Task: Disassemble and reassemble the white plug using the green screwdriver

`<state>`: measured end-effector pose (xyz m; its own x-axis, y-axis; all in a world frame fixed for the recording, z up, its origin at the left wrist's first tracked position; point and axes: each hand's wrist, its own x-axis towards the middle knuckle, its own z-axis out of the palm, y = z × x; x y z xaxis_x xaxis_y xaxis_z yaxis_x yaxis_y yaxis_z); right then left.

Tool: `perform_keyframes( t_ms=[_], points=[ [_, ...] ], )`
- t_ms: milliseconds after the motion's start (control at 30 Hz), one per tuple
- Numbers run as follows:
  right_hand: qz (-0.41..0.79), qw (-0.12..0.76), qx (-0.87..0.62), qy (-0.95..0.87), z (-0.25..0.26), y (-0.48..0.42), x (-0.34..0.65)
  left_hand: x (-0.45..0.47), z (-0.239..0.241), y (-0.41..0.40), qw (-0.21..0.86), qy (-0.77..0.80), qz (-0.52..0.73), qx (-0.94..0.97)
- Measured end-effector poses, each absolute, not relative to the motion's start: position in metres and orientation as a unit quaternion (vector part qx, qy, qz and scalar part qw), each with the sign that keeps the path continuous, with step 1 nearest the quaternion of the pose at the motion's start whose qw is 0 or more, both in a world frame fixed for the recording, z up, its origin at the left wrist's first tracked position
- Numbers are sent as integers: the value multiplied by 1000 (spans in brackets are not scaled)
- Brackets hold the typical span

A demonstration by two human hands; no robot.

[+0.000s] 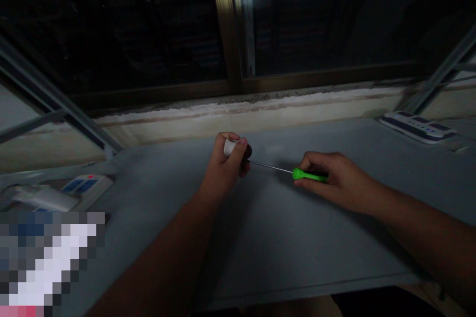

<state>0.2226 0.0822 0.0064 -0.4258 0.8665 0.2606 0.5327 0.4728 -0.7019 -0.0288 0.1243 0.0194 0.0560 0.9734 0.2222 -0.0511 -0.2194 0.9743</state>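
Note:
My left hand [225, 167] is closed around a small cylindrical object [231, 147] with a white end and a dark end, held just above the grey table [260, 228]. My right hand [336, 181] grips the green handle of a thin screwdriver [308, 176]. Its metal shaft [269, 166] points left, and the tip meets the dark end of the small object. Both hands hover near the middle of the table, about a hand's width apart.
A power strip [416, 126] lies at the table's far right. Another power strip with blue switches [84, 185] and a pale wrapped item [40, 198] sit at the left. A windowsill [238, 109] and dark window run behind. Metal frame bars [55, 104] slant at both sides.

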Motion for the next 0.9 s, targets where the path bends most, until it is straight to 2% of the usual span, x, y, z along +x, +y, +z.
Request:
perform_keyframes(
  t_ms=[67, 167, 233, 333, 433, 567, 700, 900],
  points=[
    [162, 289, -441, -834, 10, 78, 221, -29, 19, 125, 466, 413, 561, 545],
    [148, 280, -436, -842, 14, 76, 220, -31, 19, 124, 451, 417, 555, 561],
    [205, 279, -432, -833, 13, 76, 220, -32, 21, 121, 443, 418, 543, 579],
    [379, 264, -418, -782, 9, 78, 222, -34, 25, 117, 446, 407, 529, 596],
    [559, 239, -393, -690, 6, 81, 225, -36, 27, 115, 456, 392, 511, 614],
    [715, 214, -375, -550, 6, 83, 228, -39, 28, 114, 470, 385, 496, 621],
    [771, 205, -362, -482, 4, 84, 228, -39, 28, 115, 475, 382, 496, 618],
    [766, 187, -374, -488, 4, 91, 232, -37, 25, 116, 490, 376, 484, 620]
  ],
)
